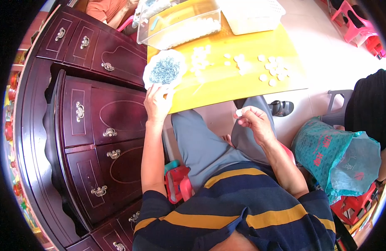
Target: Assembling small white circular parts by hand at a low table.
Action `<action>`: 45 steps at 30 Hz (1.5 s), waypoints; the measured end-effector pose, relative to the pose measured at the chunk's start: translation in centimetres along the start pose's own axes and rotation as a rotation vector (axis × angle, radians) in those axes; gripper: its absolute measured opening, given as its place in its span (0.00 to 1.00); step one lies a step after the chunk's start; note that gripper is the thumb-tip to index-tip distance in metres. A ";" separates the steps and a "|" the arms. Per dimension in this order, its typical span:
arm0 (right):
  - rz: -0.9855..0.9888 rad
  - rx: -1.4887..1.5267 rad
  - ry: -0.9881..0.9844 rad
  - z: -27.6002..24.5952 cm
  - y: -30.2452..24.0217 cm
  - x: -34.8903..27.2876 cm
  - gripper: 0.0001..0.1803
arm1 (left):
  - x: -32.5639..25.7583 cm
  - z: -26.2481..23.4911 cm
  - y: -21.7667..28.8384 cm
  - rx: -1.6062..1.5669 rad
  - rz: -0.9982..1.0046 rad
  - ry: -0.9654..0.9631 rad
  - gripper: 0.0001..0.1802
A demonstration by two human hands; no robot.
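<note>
A white scalloped bowl [183,66] stands at the left edge of the yellow table, heaped with many small, thin, grey-blue metal pieces [164,70]. Against its near rim is my left hand [158,102], fingers curled together; anything between the fingertips is hidden. Over my right knee, just off the table's near edge, my right hand [255,121] pinches a small white round piece [239,113] between thumb and fingertips. Similar white round pieces [272,83] lie loose at the table's right, with smaller groups [240,62] toward its middle and near the bowl.
At the back of the yellow table [226,90] are a clear plastic box [180,35] of white pieces and a white basket [253,19]. Dark wooden drawers [113,100] border the left. A teal bag [322,154] sits at right. Another person [107,11] is at far left.
</note>
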State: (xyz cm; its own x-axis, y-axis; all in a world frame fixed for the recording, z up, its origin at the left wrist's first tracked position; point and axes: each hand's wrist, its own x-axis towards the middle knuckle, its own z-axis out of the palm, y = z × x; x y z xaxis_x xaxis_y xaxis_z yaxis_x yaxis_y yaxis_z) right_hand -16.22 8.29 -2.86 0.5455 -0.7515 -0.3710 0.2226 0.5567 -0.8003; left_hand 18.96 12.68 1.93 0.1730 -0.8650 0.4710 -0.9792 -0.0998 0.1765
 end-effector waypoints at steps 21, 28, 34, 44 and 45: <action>-0.174 -0.308 0.161 -1.1 -4.5 0.4 0.14 | 1.6 3.2 8.3 -0.246 0.079 -0.046 0.08; -0.344 -0.904 0.316 -1.6 -7.9 3.1 0.14 | 2.4 4.7 7.9 -0.192 0.005 -0.121 0.07; -0.548 -1.356 0.489 -3.1 -7.0 5.5 0.12 | 3.0 4.9 7.7 -0.185 0.011 -0.102 0.06; -0.748 -1.227 0.593 -2.9 -7.7 5.6 0.09 | 2.0 2.6 11.2 -0.677 -0.140 -0.069 0.04; -0.750 -1.036 0.576 -2.2 -7.2 5.0 0.08 | 1.5 2.7 12.2 -0.904 -0.227 -0.104 0.04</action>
State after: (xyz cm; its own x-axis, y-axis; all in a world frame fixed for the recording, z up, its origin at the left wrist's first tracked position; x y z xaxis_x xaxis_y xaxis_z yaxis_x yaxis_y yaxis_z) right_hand -16.90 -0.25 0.07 0.1043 -0.9281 0.3574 -0.5181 -0.3574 -0.7771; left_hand 7.00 8.86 2.44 0.2971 -0.9155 0.2712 -0.4618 0.1108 0.8800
